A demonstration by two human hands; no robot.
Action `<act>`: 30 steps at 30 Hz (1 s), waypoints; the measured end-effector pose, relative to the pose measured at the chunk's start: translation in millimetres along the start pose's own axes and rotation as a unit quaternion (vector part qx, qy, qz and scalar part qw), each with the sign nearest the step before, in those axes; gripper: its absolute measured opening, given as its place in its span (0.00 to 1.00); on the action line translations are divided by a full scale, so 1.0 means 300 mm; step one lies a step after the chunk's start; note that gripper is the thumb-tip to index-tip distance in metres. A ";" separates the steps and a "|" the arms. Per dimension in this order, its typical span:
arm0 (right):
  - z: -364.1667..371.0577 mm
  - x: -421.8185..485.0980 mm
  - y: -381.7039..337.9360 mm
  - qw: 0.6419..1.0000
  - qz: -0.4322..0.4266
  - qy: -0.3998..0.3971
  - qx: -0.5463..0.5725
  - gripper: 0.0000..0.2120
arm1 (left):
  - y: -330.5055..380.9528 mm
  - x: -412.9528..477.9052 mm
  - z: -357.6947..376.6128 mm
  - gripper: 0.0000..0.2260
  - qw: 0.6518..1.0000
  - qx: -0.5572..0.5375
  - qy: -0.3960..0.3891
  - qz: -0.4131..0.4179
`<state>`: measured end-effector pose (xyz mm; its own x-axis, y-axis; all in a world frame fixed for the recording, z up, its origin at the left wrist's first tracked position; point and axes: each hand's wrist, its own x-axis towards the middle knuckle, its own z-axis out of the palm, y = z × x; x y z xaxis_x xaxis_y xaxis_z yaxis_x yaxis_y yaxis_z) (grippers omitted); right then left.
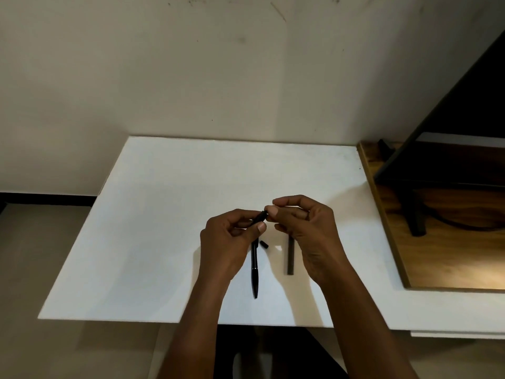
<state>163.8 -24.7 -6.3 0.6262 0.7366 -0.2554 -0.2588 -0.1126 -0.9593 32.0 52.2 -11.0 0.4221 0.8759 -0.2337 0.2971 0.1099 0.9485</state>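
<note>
The white table (153, 228) stands against a pale, scuffed wall (191, 77). Above the table's near middle, the left hand (226, 242) has its fingers curled, pinching a short black piece (258, 218) between thumb and fingertips. The piece is raised off the surface and slants up to the right, where its far end meets the right hand.

3 loose things lie on the table under and between the hands. A black pen (255, 272) points toward the near edge, its far end hidden behind the left thumb. A small black cap (264, 245) lies just right of the pen's far part. A dark rod (290, 258) lies to the right of both, its far end hidden by the right hand. Any marking on them is too small to read.

The right hand (308, 231) pinches the piece's far tip with thumb and forefinger, the other fingers loosely bent. Further right, a wooden board (426, 255) adjoins the table and carries a black stand (415, 214) well apart from the hands.
</note>
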 end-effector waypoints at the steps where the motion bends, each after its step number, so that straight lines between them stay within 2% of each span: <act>1: -0.001 0.001 0.001 1.000 -0.003 -0.005 -0.003 0.08 | -0.001 0.001 0.000 0.09 1.000 0.002 -0.001 0.003; 13: -0.018 0.013 0.024 0.999 -0.009 -0.030 0.005 0.04 | -0.015 0.009 0.002 0.09 0.999 0.034 -0.001 0.040; 22: -0.030 0.019 0.029 0.999 0.001 -0.031 0.009 0.04 | -0.014 0.003 0.013 0.08 0.994 0.066 0.000 0.087; 30: -0.030 0.018 0.024 0.999 0.011 -0.030 0.008 0.05 | -0.012 0.000 0.017 0.08 0.993 0.066 -0.006 0.093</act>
<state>171.9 -27.5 -15.5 0.5754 0.7728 -0.2678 -0.2839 -0.1183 -0.9515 35.4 49.5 -15.4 0.4901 0.8696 -0.0601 0.3222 -0.1167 0.9395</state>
